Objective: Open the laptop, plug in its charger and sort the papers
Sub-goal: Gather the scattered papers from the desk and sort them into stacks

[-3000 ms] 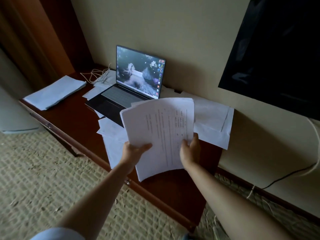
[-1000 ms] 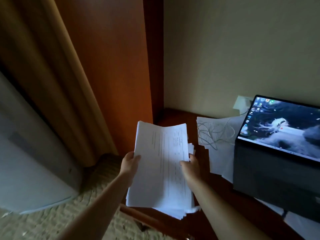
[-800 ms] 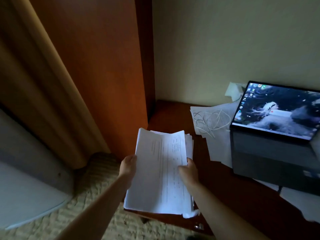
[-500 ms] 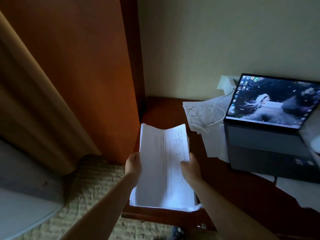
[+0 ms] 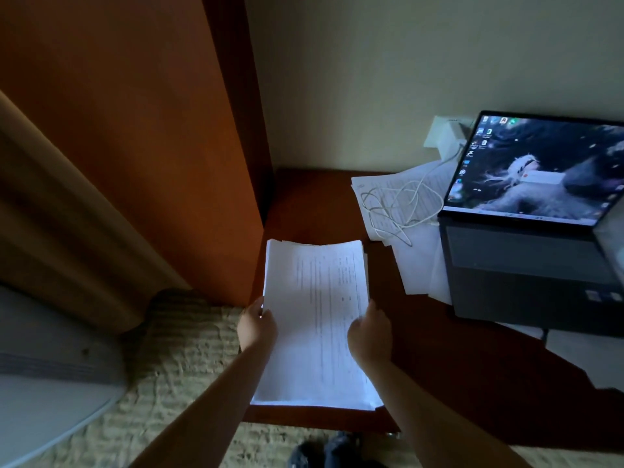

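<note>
- Now, from the head view, my left hand (image 5: pixel 255 327) and my right hand (image 5: pixel 369 332) each have a curled grip on one long edge of the stack of papers (image 5: pixel 315 319), held over the left end of the dark wooden table (image 5: pixel 472 383).
- Right of the stack, the open laptop (image 5: pixel 530 238) sits lit, resting on loose sheets (image 5: pixel 418 265).
- Beside its screen, the white charger cable (image 5: pixel 401 204) lies coiled on those sheets, leading up to the wall plug (image 5: pixel 447 135).
</note>
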Motion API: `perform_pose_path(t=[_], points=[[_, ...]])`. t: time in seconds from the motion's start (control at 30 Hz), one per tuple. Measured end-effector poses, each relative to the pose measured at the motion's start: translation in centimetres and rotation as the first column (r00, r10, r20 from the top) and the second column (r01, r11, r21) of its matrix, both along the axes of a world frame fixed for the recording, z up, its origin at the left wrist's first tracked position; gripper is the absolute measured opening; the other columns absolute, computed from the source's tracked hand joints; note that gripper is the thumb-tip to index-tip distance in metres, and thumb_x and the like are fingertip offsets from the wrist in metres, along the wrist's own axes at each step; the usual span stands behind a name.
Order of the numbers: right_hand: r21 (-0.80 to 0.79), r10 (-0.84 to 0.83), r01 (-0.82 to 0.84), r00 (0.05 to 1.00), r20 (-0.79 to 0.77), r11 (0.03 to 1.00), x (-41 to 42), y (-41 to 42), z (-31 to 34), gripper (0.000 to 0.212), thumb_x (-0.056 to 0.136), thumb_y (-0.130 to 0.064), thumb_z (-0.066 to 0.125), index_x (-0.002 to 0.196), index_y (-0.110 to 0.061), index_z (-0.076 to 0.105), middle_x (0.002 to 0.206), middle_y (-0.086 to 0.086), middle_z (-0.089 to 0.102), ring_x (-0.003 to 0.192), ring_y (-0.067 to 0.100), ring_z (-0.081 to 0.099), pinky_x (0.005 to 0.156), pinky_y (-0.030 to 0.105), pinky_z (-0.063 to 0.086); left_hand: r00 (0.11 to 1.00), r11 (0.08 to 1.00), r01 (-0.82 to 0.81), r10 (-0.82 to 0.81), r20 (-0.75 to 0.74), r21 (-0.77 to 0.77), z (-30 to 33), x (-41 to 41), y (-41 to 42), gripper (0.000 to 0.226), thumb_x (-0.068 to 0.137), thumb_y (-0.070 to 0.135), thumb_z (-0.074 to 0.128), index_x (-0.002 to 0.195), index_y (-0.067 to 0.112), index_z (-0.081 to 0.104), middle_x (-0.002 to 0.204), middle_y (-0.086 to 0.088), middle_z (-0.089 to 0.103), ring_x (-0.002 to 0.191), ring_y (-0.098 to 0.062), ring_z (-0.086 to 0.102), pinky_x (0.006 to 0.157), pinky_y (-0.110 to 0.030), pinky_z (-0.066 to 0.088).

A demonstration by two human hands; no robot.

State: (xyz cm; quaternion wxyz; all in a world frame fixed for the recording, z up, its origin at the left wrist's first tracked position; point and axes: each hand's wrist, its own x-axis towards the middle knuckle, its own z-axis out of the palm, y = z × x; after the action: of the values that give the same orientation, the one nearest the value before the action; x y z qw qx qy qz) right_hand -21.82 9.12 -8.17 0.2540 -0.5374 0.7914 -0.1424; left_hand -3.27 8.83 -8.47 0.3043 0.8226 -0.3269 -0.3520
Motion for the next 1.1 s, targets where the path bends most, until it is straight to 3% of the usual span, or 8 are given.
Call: perform_pose_path(t=[0.07,0.23,0.37,0.5,0.63,0.77,0.9,1.1], points=[[0.012,-0.002,0.003,0.996,-0.094,1.0,0.1,0.3,-0.1,0.041,0.095,-0.018,0.045,0.134,-0.007,0.043,0.121,0.009,0.057,0.112,0.024,0.054,0.087,0.031,0.049,0.998,0.999,0.032,-0.033,0.056,0.024,-0.8,0.3,0.1,0.041,0.086,0.009,0.048,0.124,0.017,0.064,0.117,-0.011,0.066,0.103,-0.033,0.061,0.087,-0.043,0.053],[-0.139,-0.013,-0.009,0.988,-0.151,0.99,0.4,1.5,-0.8,0.043,0.092,-0.014,0.052,0.134,-0.005,0.048,0.111,0.012,0.061,0.101,0.025,0.057,0.08,0.032,0.05,0.996,1.0,0.022,-0.022,0.084,0.009,-1.3,0.0,0.6,0.04,0.09,0.007,0.046,0.126,0.015,0.062,0.127,-0.012,0.057,0.117,-0.033,0.053,0.096,-0.045,0.048],[-0.045,-0.017,0.006,0.969,-0.248,0.999,-0.2,1.6,-1.3,0.043,0.096,-0.027,0.047,0.136,-0.012,0.044,0.115,0.009,0.059,0.105,0.023,0.054,0.084,0.031,0.046,0.988,0.997,0.061,-0.068,0.139,0.05,-1.8,0.3,1.0,0.041,0.089,0.011,0.047,0.126,0.021,0.062,0.114,-0.016,0.061,0.102,-0.034,0.059,0.087,-0.04,0.052],[-0.154,-0.074,0.034,0.962,-0.264,0.988,-0.2,1.6,-1.5,0.045,0.082,-0.022,0.068,0.124,-0.015,0.055,0.106,0.009,0.061,0.097,0.027,0.056,0.08,0.036,0.048,0.974,0.996,0.045,-0.062,0.22,0.081,-0.9,0.0,1.2,0.039,0.092,0.013,0.052,0.129,0.019,0.06,0.12,-0.015,0.053,0.106,-0.031,0.054,0.089,-0.036,0.044],[-0.23,0.105,-0.178,0.949,-0.298,0.957,-0.9,1.6,-2.3,0.039,0.074,-0.01,0.073,0.112,-0.013,0.065,0.11,0.012,0.062,0.101,0.031,0.06,0.082,0.041,0.051,0.897,0.979,0.205,-0.185,0.401,-0.006,-0.8,-0.6,1.9,0.038,0.088,0.005,0.059,0.125,0.013,0.062,0.122,-0.012,0.055,0.115,-0.03,0.047,0.093,-0.036,0.041],[-0.203,0.18,-0.247,0.937,-0.3,0.948,-1.6,1.6,-1.8,0.034,0.077,-0.014,0.073,0.109,-0.012,0.067,0.112,0.01,0.063,0.104,0.029,0.06,0.084,0.04,0.051,0.854,0.946,0.32,-0.308,0.418,0.045,-0.5,-0.9,2.2,0.038,0.09,0.005,0.05,0.124,0.018,0.061,0.129,-0.001,0.052,0.118,-0.021,0.045,0.092,-0.031,0.042],[-0.085,0.321,-0.358,0.902,-0.289,0.93,-1.9,1.5,-1.1,0.037,0.092,-0.026,0.053,0.129,-0.021,0.052,0.135,0.001,0.048,0.122,0.02,0.048,0.099,0.032,0.043,0.835,0.914,0.386,-0.404,0.373,0.127,0.5,-1.2,2.5,0.045,0.091,0.011,0.05,0.134,0.021,0.051,0.14,-0.001,0.041,0.127,-0.02,0.039,0.101,-0.032,0.04],[-0.151,0.213,-0.229,0.971,-0.113,0.962,-2.1,2.6,0.1,0.044,0.094,-0.024,0.053,0.136,-0.015,0.045,0.134,0.003,0.049,0.124,0.019,0.047,0.098,0.027,0.044,0.772,0.904,0.416,-0.407,0.488,0.096,1.3,-3.0,3.5,0.044,0.089,0.016,0.053,0.132,0.024,0.052,0.144,-0.004,0.038,0.135,-0.023,0.031,0.11,-0.038,0.033]])
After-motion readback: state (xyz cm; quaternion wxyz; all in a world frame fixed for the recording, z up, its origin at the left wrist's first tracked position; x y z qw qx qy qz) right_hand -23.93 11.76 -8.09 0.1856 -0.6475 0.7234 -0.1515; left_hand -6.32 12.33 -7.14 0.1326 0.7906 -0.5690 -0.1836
